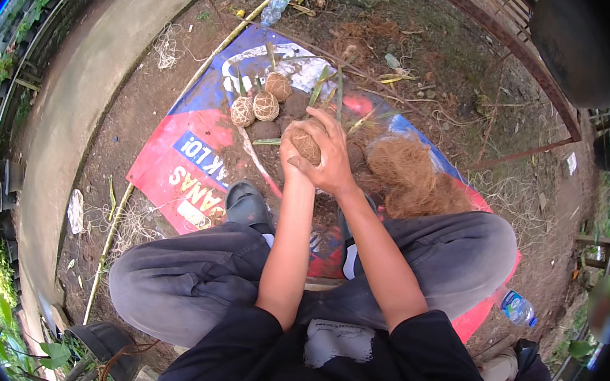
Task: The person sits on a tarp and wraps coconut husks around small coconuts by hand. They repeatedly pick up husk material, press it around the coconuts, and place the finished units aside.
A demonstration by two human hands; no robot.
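Both hands clasp a fibre-wrapped ball [307,145] above the printed banner. My left hand [289,153] cups its left side, while my right hand [335,157] curves over its right and top. Part of the ball's surface is hidden by the fingers. Just beyond, to the left, sit two balls wound with pale twine, one nearer the middle [265,106] and one further left [242,112]. A browner fibre ball [278,86] rests behind them, and green leaves stick up from these balls. Dark soil balls [264,130] lie close by.
A heap of loose coconut fibre [414,171] covers the banner's right side. The banner [159,160] lies on soil, with tangled string [133,229] at its left. Plastic bottles lie at the back [277,5] and right [518,308]. A rusty metal frame [537,64] stands at back right.
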